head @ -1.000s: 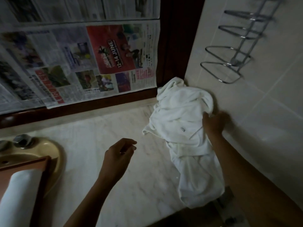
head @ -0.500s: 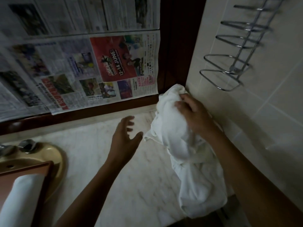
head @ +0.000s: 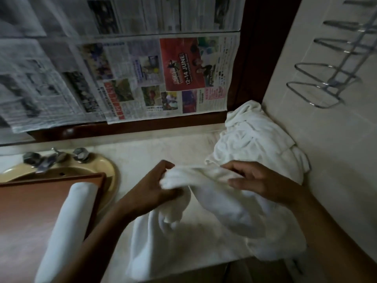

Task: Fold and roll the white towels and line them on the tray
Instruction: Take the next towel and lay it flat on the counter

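A crumpled white towel (head: 214, 213) hangs between both hands over the marble counter (head: 142, 156). My left hand (head: 155, 190) grips its bunched top edge at the left. My right hand (head: 263, 180) pinches the same edge further right. A heap of more white towels (head: 257, 139) lies in the back right corner against the tiled wall. At the left, one rolled white towel (head: 69, 225) lies along the right side of the brown wooden tray (head: 30, 211), which sits over the sink.
A beige sink (head: 102, 166) with metal taps (head: 47, 158) is at the left behind the tray. Newspaper sheets (head: 142, 78) cover the window at the back. A chrome wire rack (head: 326, 78) sticks out from the right wall.
My right hand pulled one towel off the corner heap toward me. My left hand, empty before, now grips that towel's edge. The view tilted down, showing more of the tray.
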A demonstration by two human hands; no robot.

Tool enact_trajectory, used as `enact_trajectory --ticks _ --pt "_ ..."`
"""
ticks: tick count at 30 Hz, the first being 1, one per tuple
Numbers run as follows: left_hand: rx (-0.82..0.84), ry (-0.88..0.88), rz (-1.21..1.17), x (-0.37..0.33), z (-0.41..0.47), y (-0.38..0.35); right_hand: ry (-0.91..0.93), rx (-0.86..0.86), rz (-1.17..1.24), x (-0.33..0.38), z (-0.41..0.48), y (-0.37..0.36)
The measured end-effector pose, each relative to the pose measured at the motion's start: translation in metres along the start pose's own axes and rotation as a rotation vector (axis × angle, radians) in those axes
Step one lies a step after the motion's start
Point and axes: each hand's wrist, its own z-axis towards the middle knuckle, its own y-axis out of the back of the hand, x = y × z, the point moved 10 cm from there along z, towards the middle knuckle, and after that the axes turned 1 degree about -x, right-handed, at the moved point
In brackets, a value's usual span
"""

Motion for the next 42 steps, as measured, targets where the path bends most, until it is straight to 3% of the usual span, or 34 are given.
enact_trajectory --ticks 2,4,7,9,13,15,17,19,21,25,28,30,34,37,39,42 --pt "0.196 0.111 -0.066 0.017 -0.036 -0.01 -0.001 -0.012 0.011 -0.01 -0.01 -0.019" --pt "0.286 0.211 -0.049 0.04 -0.065 -0.018 0.011 -0.034 0.032 -0.01 -0.019 -0.04" --pt "0.392 0.216 0.17 0.067 -0.105 -0.038 0.029 -0.02 0.001 0.005 -0.03 -0.091" --pt "0.283 0.083 0.24 0.057 -0.124 -0.042 0.029 -0.003 -0.014 0.023 -0.033 -0.131" --pt "-0.004 -0.127 0.147 0.033 -0.153 -0.012 0.08 -0.048 -0.001 0.061 -0.04 -0.181" --pt "-0.099 -0.109 0.071 0.035 -0.166 0.013 0.034 -0.056 -0.213 0.054 -0.047 -0.191" --pt "-0.173 -0.068 -0.038 0.04 -0.184 0.038 -0.136 -0.038 -0.501 0.028 -0.058 -0.199" --pt "-0.217 -0.026 -0.072 0.049 -0.201 0.054 -0.247 -0.055 -0.587 0.005 -0.073 -0.199" --pt "-0.21 0.01 0.009 0.069 -0.213 0.061 -0.216 -0.138 -0.564 0.004 -0.085 -0.192" --pt "-0.051 0.082 0.154 0.108 -0.234 0.054 -0.047 -0.334 -0.229 0.041 -0.097 -0.185" --pt "0.08 -0.003 0.206 0.09 -0.246 0.021 0.063 -0.37 -0.142 0.073 -0.082 -0.211" --pt "-0.001 -0.092 0.233 0.067 -0.245 0.014 0.081 -0.335 -0.109 0.084 -0.068 -0.236" --pt "-0.153 -0.117 0.0 0.048 -0.236 0.042 0.031 -0.362 -0.145 0.084 -0.06 -0.25" --pt "-0.21 -0.131 -0.084 0.042 -0.24 0.065 -0.03 -0.206 -0.244 0.069 -0.063 -0.265" --pt "-0.228 -0.123 -0.137 0.041 -0.243 0.072 -0.038 -0.136 -0.319 0.061 -0.066 -0.277" --pt "-0.146 -0.103 -0.137 0.047 -0.247 0.063 0.008 -0.232 -0.28 0.062 -0.067 -0.275"
